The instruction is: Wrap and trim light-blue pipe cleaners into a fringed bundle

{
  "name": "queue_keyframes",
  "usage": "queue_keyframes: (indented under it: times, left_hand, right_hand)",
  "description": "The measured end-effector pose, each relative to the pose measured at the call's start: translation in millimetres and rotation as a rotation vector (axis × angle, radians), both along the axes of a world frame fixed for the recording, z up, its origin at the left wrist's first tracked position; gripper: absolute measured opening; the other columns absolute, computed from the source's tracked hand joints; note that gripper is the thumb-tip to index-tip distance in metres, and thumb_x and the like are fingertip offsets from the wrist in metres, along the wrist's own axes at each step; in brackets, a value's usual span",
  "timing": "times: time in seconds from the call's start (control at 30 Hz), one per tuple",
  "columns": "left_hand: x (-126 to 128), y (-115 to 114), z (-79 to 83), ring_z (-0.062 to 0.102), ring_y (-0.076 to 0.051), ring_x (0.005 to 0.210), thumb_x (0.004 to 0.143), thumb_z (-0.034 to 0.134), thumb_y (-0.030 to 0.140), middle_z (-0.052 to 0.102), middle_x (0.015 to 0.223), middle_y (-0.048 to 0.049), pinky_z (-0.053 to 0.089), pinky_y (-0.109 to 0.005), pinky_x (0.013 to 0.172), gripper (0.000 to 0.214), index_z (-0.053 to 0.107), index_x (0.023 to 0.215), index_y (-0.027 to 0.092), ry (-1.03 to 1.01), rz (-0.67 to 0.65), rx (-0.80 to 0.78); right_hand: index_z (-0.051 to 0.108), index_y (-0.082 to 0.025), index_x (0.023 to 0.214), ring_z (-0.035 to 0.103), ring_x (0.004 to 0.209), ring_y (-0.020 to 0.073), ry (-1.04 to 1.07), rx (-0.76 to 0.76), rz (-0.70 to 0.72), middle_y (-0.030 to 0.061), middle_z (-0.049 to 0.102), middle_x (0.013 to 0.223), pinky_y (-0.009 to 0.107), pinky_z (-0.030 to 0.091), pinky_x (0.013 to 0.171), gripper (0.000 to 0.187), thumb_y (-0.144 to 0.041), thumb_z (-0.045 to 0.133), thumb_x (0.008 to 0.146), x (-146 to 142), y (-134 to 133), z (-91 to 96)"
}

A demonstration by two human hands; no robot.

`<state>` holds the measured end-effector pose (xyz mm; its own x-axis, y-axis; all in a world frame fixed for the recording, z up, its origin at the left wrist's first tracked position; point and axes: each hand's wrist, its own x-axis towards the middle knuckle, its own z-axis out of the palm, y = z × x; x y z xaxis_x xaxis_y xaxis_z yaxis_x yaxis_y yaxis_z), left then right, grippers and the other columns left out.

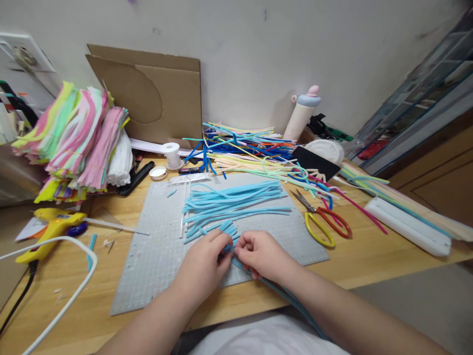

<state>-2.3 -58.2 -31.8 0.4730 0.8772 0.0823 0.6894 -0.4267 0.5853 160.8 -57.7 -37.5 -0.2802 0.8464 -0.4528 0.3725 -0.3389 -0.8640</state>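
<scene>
Grip on both sides, left hand (207,261) and right hand (263,254), pinches the blue pipe cleaners (228,230) so their ends sit bunched, I judge, over the cutting mat (155,256).

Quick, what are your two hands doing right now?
Left hand: closed, pinching the blue pipe cleaners.
Right hand: closed on the same pipe cleaners.

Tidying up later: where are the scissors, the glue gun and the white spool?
scissors (312,210), head view, at the pivot
glue gun (55,222), head view, on the yellow body
white spool (172,154), head view, on its wound middle
</scene>
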Motion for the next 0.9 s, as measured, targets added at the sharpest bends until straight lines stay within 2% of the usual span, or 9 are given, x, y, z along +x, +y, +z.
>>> queue_keyframes:
  times: [0.33, 0.57, 0.9]
  left_hand:
    - [-0.6, -0.2, -0.3, 0.051, -0.015, 0.070, 0.079, 0.053, 0.015, 0.054, 0.079, -0.0002, 0.038, -0.025, 0.061, 0.006, 0.053, 0.078, 0.021, 0.002, 0.018, -0.003]
    - [-1.3, -1.3, -0.4, 0.053, -0.016, 0.073, 0.079, 0.051, 0.012, 0.055, 0.083, -0.0012, 0.040, -0.025, 0.063, 0.012, 0.056, 0.085, 0.021, 0.004, -0.010, 0.011]
    - [-1.8, 0.1, -2.5, 0.056, -0.017, 0.075, 0.077, 0.055, 0.012, 0.059, 0.083, -0.0033, 0.043, -0.027, 0.066, 0.008, 0.059, 0.077, 0.019, -0.049, 0.018, 0.007]
  right_hand:
    - [0.048, -0.019, 0.071, 0.045, 0.030, 0.0055, -0.011, -0.006, 0.003, -0.0094, 0.051, 0.046, 0.014, 0.030, 0.028, 0.005, -0.022, 0.051, 0.074, 0.8, 0.6, 1.6]
    - [0.049, -0.018, 0.073, 0.045, 0.029, 0.0051, 0.009, -0.037, 0.027, -0.0094, 0.051, 0.046, 0.014, 0.031, 0.029, 0.004, -0.022, 0.050, 0.074, 1.8, 3.0, -2.0]
    - [0.050, -0.018, 0.072, 0.045, 0.028, 0.0053, 0.016, -0.069, 0.042, -0.0096, 0.050, 0.045, 0.013, 0.032, 0.027, 0.003, -0.021, 0.050, 0.074, 2.9, 4.3, -2.7]
